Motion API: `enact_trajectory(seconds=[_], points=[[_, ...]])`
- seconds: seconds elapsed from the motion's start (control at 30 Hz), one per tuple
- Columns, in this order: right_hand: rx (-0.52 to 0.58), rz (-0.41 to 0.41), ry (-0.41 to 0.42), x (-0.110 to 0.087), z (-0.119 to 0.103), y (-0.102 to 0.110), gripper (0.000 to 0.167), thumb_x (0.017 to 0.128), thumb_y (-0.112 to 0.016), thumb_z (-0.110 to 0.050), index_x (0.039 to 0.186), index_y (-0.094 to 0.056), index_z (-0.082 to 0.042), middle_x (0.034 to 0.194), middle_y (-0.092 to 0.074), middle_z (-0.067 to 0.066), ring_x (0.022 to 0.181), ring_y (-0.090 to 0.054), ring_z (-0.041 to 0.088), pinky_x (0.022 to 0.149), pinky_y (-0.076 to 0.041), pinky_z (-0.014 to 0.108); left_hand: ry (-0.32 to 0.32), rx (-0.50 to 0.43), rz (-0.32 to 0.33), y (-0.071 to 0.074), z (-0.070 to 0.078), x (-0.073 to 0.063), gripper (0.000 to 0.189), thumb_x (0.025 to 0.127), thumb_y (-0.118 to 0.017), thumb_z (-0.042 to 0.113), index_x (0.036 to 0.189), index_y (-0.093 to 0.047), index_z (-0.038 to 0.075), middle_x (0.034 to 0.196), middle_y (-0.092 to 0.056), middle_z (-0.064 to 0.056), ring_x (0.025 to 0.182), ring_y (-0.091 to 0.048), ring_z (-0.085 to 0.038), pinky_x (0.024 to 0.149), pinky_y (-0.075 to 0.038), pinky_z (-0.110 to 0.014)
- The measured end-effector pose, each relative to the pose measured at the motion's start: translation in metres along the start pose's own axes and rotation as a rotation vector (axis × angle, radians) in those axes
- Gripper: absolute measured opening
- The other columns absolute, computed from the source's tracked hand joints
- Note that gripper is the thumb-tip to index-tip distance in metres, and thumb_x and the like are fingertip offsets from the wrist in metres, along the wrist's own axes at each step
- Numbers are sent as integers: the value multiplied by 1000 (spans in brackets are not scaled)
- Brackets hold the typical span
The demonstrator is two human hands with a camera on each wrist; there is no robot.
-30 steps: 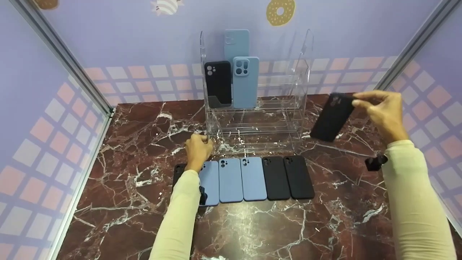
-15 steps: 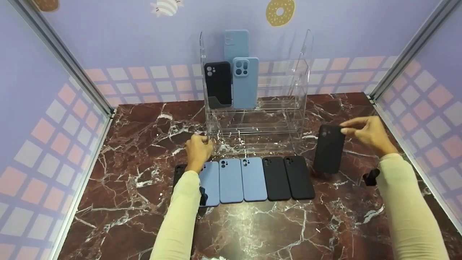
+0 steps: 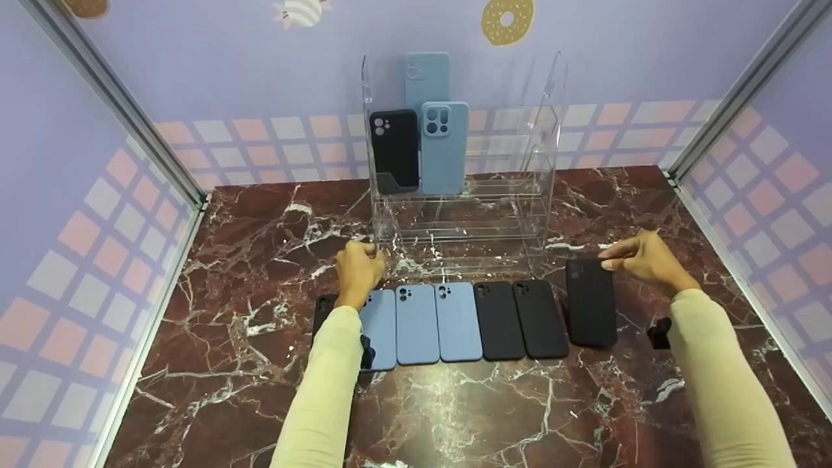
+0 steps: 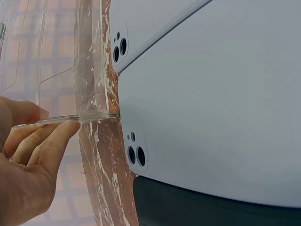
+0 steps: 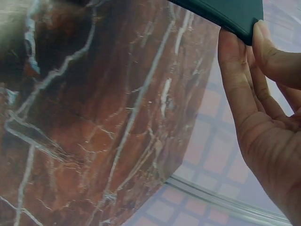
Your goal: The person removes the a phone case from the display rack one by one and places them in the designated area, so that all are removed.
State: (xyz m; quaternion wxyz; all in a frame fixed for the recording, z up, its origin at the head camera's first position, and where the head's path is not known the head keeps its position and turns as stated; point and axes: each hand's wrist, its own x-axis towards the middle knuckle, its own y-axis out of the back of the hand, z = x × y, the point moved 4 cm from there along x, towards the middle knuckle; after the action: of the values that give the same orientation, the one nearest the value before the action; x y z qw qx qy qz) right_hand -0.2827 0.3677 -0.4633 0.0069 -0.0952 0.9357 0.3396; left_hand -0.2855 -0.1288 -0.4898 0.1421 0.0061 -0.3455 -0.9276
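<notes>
Head view: a brown marbled tabletop [image 3: 487, 416], a clear rack [image 3: 504, 195] standing near the middle of its rear edge.

Right hand [image 3: 640, 260]: thumb and fingers pinch the far right corner of the held case [image 3: 591, 305], black. The right wrist view confirms the grip at this corner.

Held case: towards the tabletop's right edge, just beside the row's right end; back face up, camera holes at the end nearer the rear edge. Whether its near end touches the tabletop cannot be told.

Left hand [image 3: 356, 270]: grips the rack's left side panel low at the front, thumb on one face, fingers on the other, as the left wrist view shows.

Row: six cases, side by side in front of the rack, running roughly along the line of the rear edge. From left: one end case [image 3: 323, 312], black, mostly hidden by the left sleeve [image 3: 318, 396]; three blue cases [image 3: 416, 325], the leftmost partly covered; two black cases [image 3: 498, 320].

On the rack: one dark case [image 3: 395, 149], left; one light blue case [image 3: 444, 153] beside it; one pale case [image 3: 427, 78], higher and behind.
</notes>
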Motion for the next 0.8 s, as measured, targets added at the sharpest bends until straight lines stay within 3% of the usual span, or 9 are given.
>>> enact_trajectory(seconds=[0.1,0.33,0.63,0.8], points=[[27,-21,-13,1,5,-7,22,88,-75,1,106,-72,14,110,-70,30,78,-70,8,70,-57,25,4,3,-2,0,1,0,12,90,-71,10,94,-82,6,91,-78,-11,89,-72,-34,87,-53,-49],[91,-55,-55,4,14,-22,24,87,-74,5,105,-69,20,102,-71,30,74,-72,12,69,-60,31,-14,16,9,2,3,0,13,89,-71,11,96,-82,6,95,-77,-12,91,-72,-35,86,-53,-51],[54,-72,-93,9,19,-36,24,88,-73,6,107,-69,20,106,-69,33,78,-74,21,70,-60,32,0,21,14,1,1,0,15,88,-72,10,99,-81,5,97,-77,-13,96,-72,-37,89,-52,-51],[54,-67,-113,11,22,-42,25,87,-73,7,107,-68,21,106,-69,33,79,-73,24,67,-60,31,-7,19,18,1,2,-1,12,88,-73,9,94,-82,6,91,-78,-11,90,-72,-35,87,-52,-50]])
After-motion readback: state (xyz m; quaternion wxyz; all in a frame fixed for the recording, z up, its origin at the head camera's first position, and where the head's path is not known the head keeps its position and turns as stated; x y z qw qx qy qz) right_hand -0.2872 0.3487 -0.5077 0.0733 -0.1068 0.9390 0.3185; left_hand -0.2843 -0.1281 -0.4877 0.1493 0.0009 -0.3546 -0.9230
